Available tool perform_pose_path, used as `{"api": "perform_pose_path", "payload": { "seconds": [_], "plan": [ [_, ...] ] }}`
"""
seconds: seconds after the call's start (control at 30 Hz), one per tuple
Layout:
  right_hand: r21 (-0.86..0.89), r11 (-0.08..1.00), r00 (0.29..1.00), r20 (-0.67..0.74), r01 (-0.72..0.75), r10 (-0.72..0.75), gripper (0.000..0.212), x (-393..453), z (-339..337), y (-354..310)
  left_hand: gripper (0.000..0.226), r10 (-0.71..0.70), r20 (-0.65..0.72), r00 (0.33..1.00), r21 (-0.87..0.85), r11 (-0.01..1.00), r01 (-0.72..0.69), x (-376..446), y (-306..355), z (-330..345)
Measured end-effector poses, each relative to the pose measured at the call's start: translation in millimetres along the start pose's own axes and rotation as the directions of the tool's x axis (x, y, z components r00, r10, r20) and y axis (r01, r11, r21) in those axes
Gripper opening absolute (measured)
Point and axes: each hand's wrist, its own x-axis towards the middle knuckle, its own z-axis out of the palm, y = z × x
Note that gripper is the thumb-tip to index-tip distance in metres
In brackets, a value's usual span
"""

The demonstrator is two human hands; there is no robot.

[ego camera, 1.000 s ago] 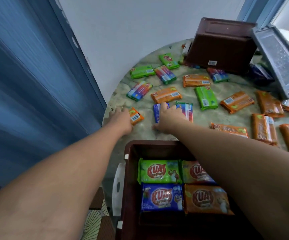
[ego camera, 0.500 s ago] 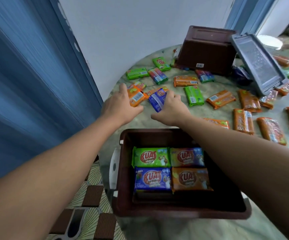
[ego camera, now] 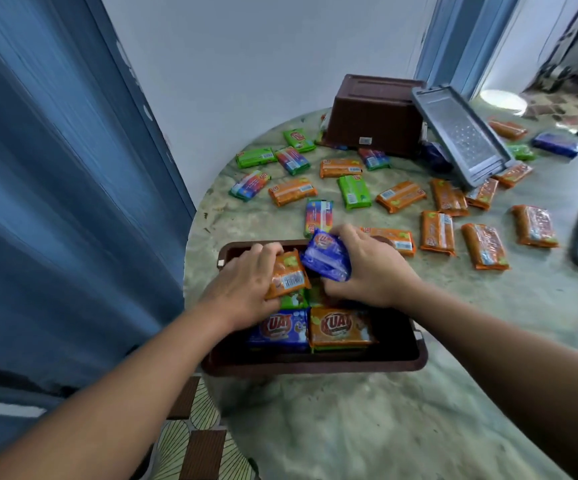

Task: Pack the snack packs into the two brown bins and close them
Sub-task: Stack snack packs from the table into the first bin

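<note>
item: left hand [ego camera: 246,289] grasped an orange pack [ego camera: 285,276]; right hand [ego camera: 370,268] grasped a blue pack [ego camera: 325,259]. both packs hung directly over the far half of the near brown bin [ego camera: 315,367], long axes tilted, each hand equally close to its open slot below.

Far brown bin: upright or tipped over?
Tipped over. The far brown bin lies with its flat base facing up and its labelled wall towards the camera; a grey lid leans beside it.

Snack packs [ego camera: 342,328]: glossy printed plastic film, crinkled.
Brown bin [ego camera: 315,363]: smooth moulded plastic, slight sheen.
Surface [ego camera: 367,410]: mottled green, stone-like, polished.
Grey lid [ego camera: 462,135] beside far bin: textured plastic.
</note>
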Motion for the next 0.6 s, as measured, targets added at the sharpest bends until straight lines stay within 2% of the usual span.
{"api": "perform_pose_path", "payload": {
  "seconds": [0.1, 0.23, 0.53, 0.6],
  "plan": [
    [-0.157, 0.987, 0.992, 0.126, 0.044, -0.024, 0.083, -6.8, 1.3, 5.3, 0.067, 0.075, 0.048, 0.996, 0.152, 0.985, -0.082, -0.9, -0.9, 7.3],
    [-0.277, 0.957, 0.98, 0.194, 0.089, -0.036, 0.086, -4.2, 7.2, 6.2, 0.057, 0.143, 0.027, 0.989, 0.2, 0.969, -0.146, 0.3, -3.9, 11.8],
    [-0.315, 0.943, 0.981, 0.188, 0.11, -0.051, 0.084, 0.7, 14.3, 8.1, 0.054, 0.216, -0.107, 0.971, 0.164, 0.967, -0.197, -3.0, -5.0, 13.8],
    [-0.318, 0.942, 0.98, 0.195, 0.111, -0.05, 0.084, 1.7, 14.7, 8.2, 0.044, 0.221, -0.186, 0.957, 0.118, 0.972, -0.201, -2.9, -4.3, 12.2]
  ]
}}
